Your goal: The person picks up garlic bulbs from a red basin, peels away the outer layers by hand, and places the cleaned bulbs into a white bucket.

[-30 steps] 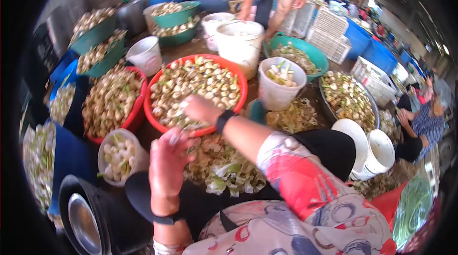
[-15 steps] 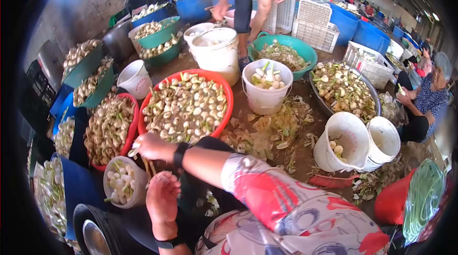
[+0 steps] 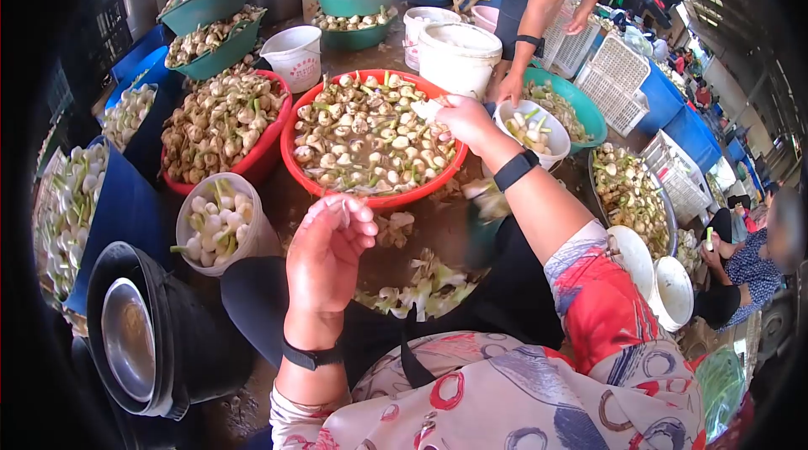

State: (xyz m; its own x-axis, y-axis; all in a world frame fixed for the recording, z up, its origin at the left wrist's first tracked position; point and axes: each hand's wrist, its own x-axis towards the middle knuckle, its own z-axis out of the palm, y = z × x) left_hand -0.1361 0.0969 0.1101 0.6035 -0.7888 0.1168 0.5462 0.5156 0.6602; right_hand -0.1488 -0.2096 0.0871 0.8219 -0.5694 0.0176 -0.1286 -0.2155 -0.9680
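My right hand (image 3: pixel 461 119) is stretched out over the near right rim of a red basin (image 3: pixel 370 197) heaped with cut, green-stalked bulbs. It pinches a pale bulb (image 3: pixel 426 109) at its fingertips. My left hand (image 3: pixel 324 258) hovers over my dark lap just in front of that basin, fingers curled toward the thumb. A thin pale sliver shows at its fingertips, and I cannot tell whether the hand grips it. Pale green peelings (image 3: pixel 421 288) lie heaped on my lap. Both wrists wear black bands.
A white bucket of peeled bulbs (image 3: pixel 217 224) stands to the left, beside a second red basin (image 3: pixel 257 165) of unpeeled ones. Green tubs, white pails and blue bins crowd the back. Another person's hand (image 3: pixel 509 92) reaches toward a white bucket (image 3: pixel 547 155). A seated person (image 3: pixel 741 265) is at right.
My right hand has swung from the low left by the small bucket up to the red basin's right rim, now holding a bulb. My left hand has risen. The view has tilted downward.
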